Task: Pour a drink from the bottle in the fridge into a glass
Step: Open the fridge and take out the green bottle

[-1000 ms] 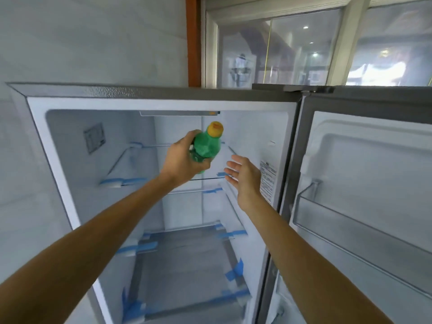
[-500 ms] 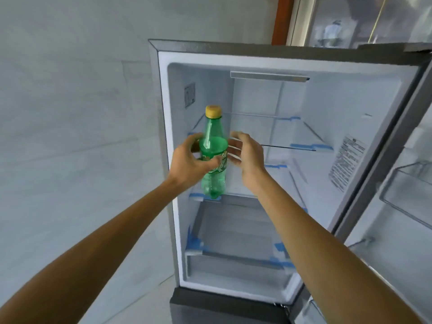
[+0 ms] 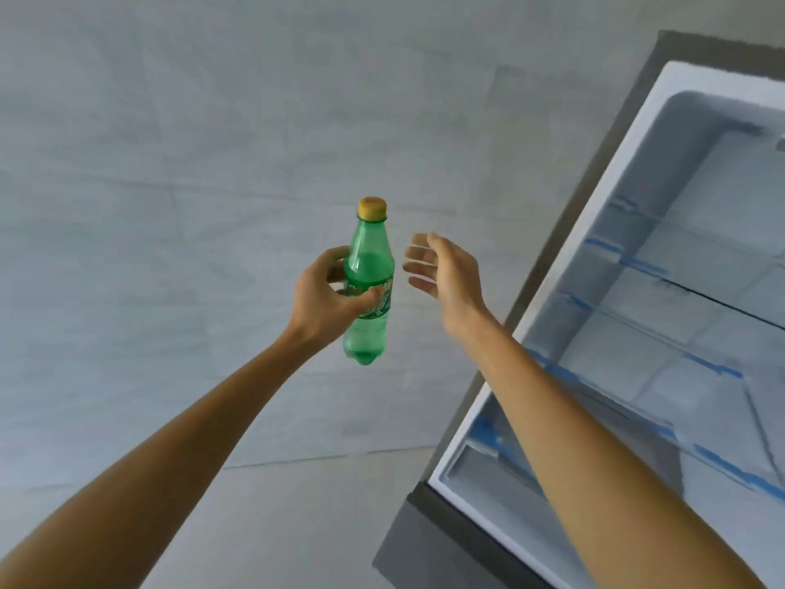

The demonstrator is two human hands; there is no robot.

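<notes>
Outside the open fridge (image 3: pixel 701 184), the capped green soda bottle (image 3: pixel 368 265) is being gripped by the left hand (image 3: pixel 327 299), the right hand (image 3: pixel 446 274) being held spread and empty; uncapping and pouring remain.

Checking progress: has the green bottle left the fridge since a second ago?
Yes. The green bottle, gripped by the left hand, has come out of the fridge to its left.

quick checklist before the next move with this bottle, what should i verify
1. Grip: the left hand holds the green bottle at its label: ok
2. Bottle upright, outside the fridge: ok
3. The yellow cap on: ok, must come off before pouring
4. The right hand free, open beside the bottle, not touching: ok
5. Where the glass is: cannot tell, none in view
6. Fridge closed: not ok, interior exposed
</notes>
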